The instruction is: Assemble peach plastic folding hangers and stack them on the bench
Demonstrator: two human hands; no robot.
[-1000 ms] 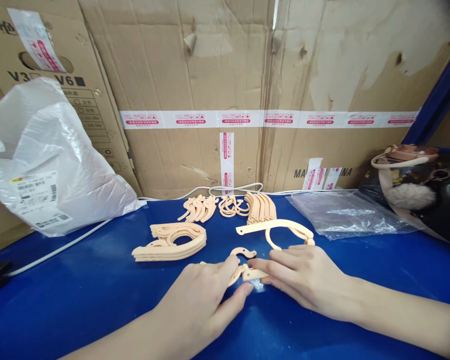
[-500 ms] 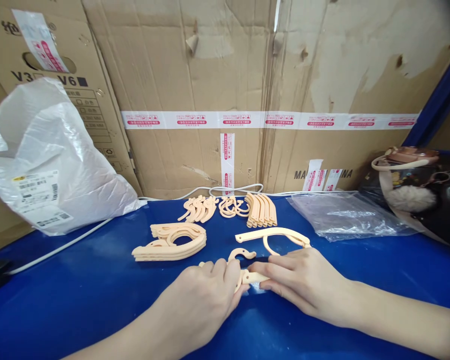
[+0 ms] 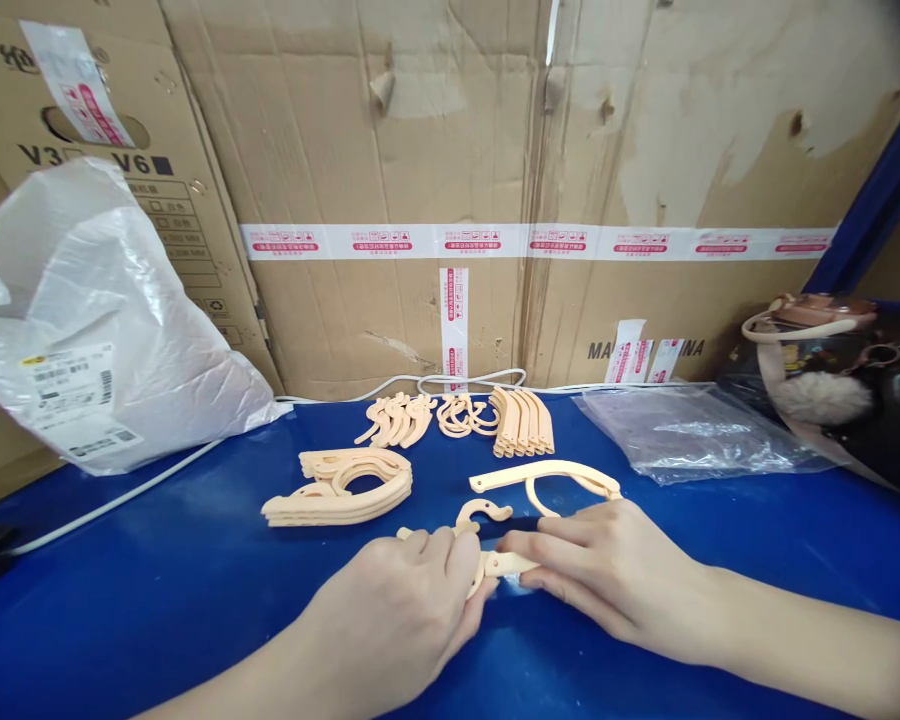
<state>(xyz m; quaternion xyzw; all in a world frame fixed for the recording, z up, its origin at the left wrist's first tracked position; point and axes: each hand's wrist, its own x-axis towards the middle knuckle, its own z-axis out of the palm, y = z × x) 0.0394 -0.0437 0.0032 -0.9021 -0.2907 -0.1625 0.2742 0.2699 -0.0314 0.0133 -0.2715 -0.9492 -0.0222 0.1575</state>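
Note:
Near the table's front, my left hand (image 3: 420,600) is closed round a cream plastic folding hanger (image 3: 484,510), whose curved hook sticks up beyond the fingers. My right hand (image 3: 607,570) pinches a flat arm of the same hanger, with the holed end showing between the two hands. Most of the hanger is hidden under my fingers. Just beyond my right hand lies a loose long hanger arm (image 3: 525,472) with a curved piece (image 3: 536,497) beneath it. A stack of folded hangers (image 3: 371,510) lies beyond my left hand.
Along the back lie short curved parts (image 3: 401,418), hooks (image 3: 457,415) and a row of hanger arms (image 3: 523,420). A clear plastic bag (image 3: 697,430) and a dark bag (image 3: 855,390) are at right. A white parcel bag (image 3: 120,330) stands left. Cardboard boxes (image 3: 390,310) wall the back.
My right index finger has shifted slightly left along the hanger arm. Both hands keep hold of the hanger, and the view has moved a little. The other parts stay put.

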